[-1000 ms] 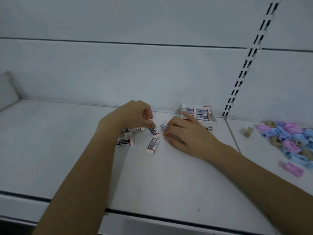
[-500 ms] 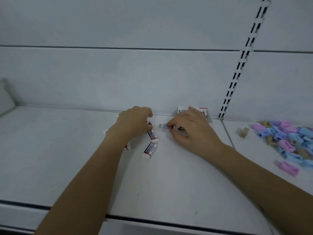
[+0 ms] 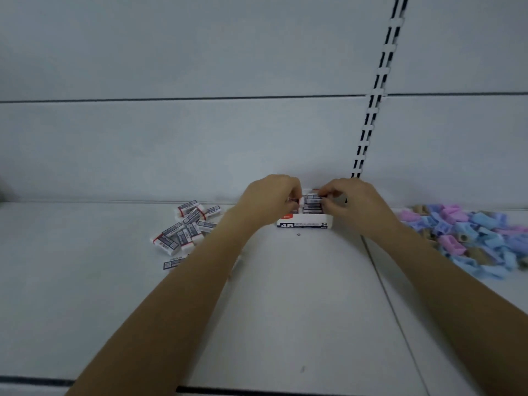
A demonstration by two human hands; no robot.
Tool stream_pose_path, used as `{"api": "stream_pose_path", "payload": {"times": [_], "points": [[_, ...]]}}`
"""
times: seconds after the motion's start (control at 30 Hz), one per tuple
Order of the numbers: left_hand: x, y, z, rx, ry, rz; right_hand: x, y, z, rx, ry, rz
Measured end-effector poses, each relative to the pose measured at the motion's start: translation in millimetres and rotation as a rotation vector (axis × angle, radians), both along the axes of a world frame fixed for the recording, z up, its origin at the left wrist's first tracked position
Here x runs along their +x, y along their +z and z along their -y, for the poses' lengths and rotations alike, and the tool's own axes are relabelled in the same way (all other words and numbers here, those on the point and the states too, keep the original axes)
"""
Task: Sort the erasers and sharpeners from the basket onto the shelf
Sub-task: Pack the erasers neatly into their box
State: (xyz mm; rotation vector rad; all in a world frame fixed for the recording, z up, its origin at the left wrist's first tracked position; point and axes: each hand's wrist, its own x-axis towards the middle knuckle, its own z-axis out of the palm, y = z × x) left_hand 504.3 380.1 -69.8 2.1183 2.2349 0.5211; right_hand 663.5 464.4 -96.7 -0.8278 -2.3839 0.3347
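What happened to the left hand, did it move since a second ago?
Yes. The left hand moved right, off the loose white erasers, and now reaches the white cardboard eraser box.

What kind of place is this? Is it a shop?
Probably a shop or stockroom: a white shelf with a slotted rail behind it, a labelled eraser box, and a heap of sharpeners.

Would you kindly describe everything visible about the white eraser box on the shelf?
The eraser box is an open-topped white tray, seemingly cardboard, its front wall printed 4B and 24 with a red mark. It sits flat at the back of the shelf, holding erasers. The left hand and right hand reach into it.
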Motion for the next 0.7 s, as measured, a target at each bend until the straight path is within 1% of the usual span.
{"api": "stream_pose_path", "payload": {"times": [0.1,0.27,0.43,0.5,0.6,0.63,0.7], "points": [[-3.1,-6.8,-3.4,-0.016,0.016,0.119,-0.6,-1.5,-3.0,0.014,-0.005,0.031],[-9.3,-11.8,-5.6,0.030,-0.032,0.196,-0.7,-1.8,-3.7,0.026,-0.003,0.015],[-11.7,-18.1,-5.3,0.082,-0.052,0.209,-1.2,-5.8,-3.8,0.015,0.008,0.017],[-10.9,-19.2,-1.3,0.093,-0.048,0.174,-1.0,-7.1,-5.0,0.017,0.015,0.017],[-7.1,-23.3,4.9,0.070,-0.046,0.002,-2.3,-8.4,-5.7,0.012,0.019,0.028],[-6.2,-24.4,6.7,0.066,-0.047,-0.030,-2.7,-9.2,-6.5,0.006,0.022,0.036],[-5.9,-26.1,8.4,0.063,-0.052,-0.048,-2.8,-10.8,-7.8,0.002,0.036,0.056]]}}
